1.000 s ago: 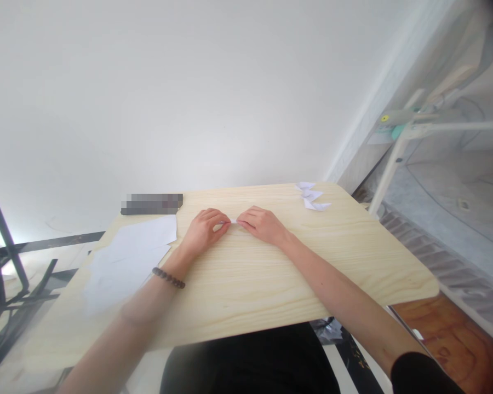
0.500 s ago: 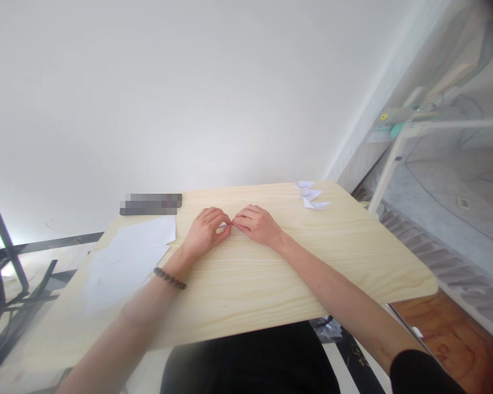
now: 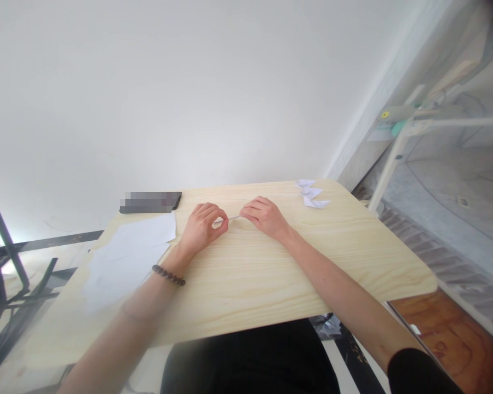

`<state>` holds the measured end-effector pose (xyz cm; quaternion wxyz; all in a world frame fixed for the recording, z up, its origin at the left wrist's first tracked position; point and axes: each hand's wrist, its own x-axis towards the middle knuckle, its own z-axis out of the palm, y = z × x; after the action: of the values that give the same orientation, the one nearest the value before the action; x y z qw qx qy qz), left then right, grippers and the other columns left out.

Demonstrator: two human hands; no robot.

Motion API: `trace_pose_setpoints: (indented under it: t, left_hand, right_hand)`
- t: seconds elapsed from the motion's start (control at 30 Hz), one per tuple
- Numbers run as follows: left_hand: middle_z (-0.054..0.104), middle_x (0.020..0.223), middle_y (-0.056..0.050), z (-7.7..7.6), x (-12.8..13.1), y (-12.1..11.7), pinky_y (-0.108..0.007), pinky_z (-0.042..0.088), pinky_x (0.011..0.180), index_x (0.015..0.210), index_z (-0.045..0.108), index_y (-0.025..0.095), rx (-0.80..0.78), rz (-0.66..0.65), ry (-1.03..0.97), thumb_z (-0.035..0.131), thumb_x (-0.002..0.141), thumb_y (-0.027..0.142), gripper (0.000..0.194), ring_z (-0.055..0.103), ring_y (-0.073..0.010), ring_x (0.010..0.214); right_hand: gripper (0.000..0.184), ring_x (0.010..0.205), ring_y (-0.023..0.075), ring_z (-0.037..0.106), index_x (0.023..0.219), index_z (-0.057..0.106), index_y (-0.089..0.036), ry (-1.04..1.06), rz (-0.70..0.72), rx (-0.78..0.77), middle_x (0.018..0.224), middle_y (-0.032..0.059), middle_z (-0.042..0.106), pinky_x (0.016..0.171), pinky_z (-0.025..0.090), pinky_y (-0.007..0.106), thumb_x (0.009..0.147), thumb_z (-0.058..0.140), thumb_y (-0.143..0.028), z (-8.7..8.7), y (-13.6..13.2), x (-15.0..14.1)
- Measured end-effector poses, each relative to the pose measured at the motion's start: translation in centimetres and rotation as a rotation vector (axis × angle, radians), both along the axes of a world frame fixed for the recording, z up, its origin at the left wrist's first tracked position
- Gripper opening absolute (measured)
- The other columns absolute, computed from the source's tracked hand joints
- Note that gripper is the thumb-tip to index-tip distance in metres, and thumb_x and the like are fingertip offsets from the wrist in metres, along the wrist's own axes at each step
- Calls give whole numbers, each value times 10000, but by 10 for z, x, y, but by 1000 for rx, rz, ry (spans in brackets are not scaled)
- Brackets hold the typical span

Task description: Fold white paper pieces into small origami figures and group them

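A thin strip of folded white paper point(image 3: 234, 218) spans the gap between my hands, above the middle of the table. My left hand point(image 3: 205, 225), with a dark beaded bracelet at its wrist, pinches the strip's left part between thumb and forefinger. At the other end, my right hand point(image 3: 265, 218) has its fingertips closed on the paper. The fingers hide both ends in part, so the full shape of the paper cannot be made out.
Several sheets of white paper point(image 3: 127, 262) lie on the table's left side. Behind them is a dark flat object point(image 3: 150, 203), partly pixelated. Three folded white paper pieces point(image 3: 316, 202) sit at the back right of the wooden table point(image 3: 353, 262). A white wall rises behind.
My hands, whose fingertips met before, are now a little apart. The right has shifted right and slightly away from me, and a stretch of the paper strip shows between them.
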<state>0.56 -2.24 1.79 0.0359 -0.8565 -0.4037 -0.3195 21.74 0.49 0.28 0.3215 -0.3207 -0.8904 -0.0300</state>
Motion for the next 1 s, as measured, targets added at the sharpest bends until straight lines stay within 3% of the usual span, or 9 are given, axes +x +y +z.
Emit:
trace_pose_setpoints:
  t: [0.73,1.0]
  left_hand:
    - [554,661,-23,-8,-13,10,-275,396,642,663,504,173,98,103,-25,546,750,402,248,501,-153,691]
    - [582,759,-47,-8,-10,8,-301,403,693,782,528,174,95,132,4,528,754,429,257,513,-183,786]
  right_hand:
    - [207,835,154,487,853,626,-204,75,-20,16,851,34,630,772,370,304,837,431,-273,-2,4,5]
    - [221,824,151,487,827,627,-197,34,-11,31,837,36,626,755,367,300,842,422,-278,-3,1,4]
